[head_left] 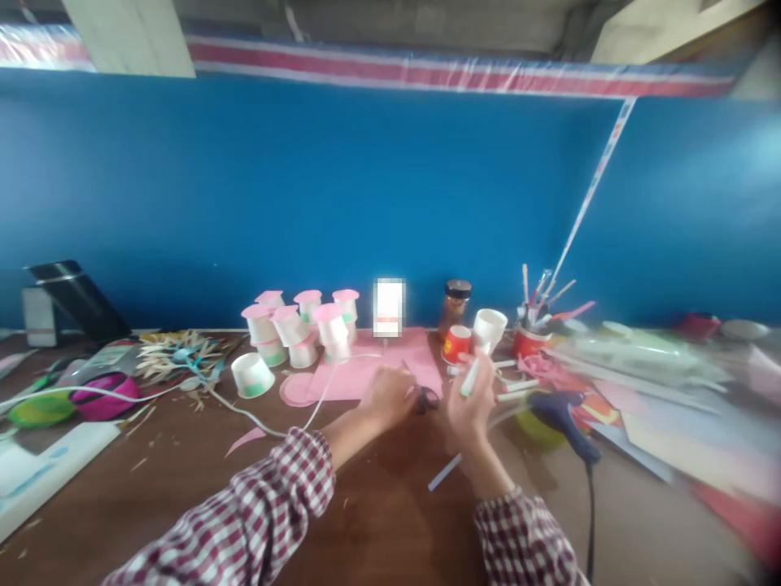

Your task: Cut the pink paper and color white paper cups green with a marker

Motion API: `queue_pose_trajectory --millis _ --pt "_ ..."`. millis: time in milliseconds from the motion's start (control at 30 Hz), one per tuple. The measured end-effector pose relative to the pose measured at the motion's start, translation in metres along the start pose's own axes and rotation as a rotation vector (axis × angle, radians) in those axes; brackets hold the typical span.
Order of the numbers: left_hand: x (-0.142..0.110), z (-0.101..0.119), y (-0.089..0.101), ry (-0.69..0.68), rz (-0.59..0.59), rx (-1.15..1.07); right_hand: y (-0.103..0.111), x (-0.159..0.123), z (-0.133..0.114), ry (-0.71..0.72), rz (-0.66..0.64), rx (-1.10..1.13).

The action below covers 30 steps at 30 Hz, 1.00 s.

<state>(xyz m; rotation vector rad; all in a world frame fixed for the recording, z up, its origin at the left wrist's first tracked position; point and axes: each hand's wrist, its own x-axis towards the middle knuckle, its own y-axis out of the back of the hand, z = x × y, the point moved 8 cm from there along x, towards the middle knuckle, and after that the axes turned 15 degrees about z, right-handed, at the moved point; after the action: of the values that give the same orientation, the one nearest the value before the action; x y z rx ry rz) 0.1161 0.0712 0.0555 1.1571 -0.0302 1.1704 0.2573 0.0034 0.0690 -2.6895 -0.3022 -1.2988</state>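
Note:
My left hand (pixel 389 396) rests on the brown table, fingers curled over dark-handled scissors (pixel 425 398) beside a pink foam sheet (pixel 378 366). My right hand (pixel 469 403) is raised slightly and closed round a white marker-like stick (pixel 471 376), holding it upright. Both sleeves are red-and-white check. A white paper cup (pixel 489 328) and a red cup (pixel 456 343) stand just beyond the right hand. The picture is blurred, so the fingers' exact grip is unclear.
Several white cups with pink lids (pixel 302 324) cluster behind a lone white cup (pixel 252 374). A blue glue gun (pixel 565 415) lies right, near a brush holder (pixel 530 338) and a brown jar (pixel 455 305). Paper sheets (pixel 671 407) pile far right; a white cable (pixel 256 415) crosses left.

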Motion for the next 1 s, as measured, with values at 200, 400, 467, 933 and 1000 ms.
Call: queue_pose_trajectory --millis 200,400,467,933,1000 --pt "-0.022 0.009 -0.018 0.328 0.129 -0.594 -0.030 -0.035 -0.026 0.414 -0.394 -0.034" --pt "-0.055 -0.031 -0.017 0.610 0.290 -0.827 -0.043 -0.067 -0.052 0.540 -0.760 -0.007" --pt "-0.064 -0.048 -0.012 0.722 0.407 -0.834 -0.039 -0.070 -0.061 0.565 -0.754 0.013" --pt "-0.064 -0.050 -0.011 0.560 0.354 -0.521 -0.087 0.124 0.043 0.262 -0.717 -0.823" --pt "-0.062 -0.048 -0.012 0.534 0.334 -0.515 -0.091 0.122 0.061 0.248 -0.813 -0.887"
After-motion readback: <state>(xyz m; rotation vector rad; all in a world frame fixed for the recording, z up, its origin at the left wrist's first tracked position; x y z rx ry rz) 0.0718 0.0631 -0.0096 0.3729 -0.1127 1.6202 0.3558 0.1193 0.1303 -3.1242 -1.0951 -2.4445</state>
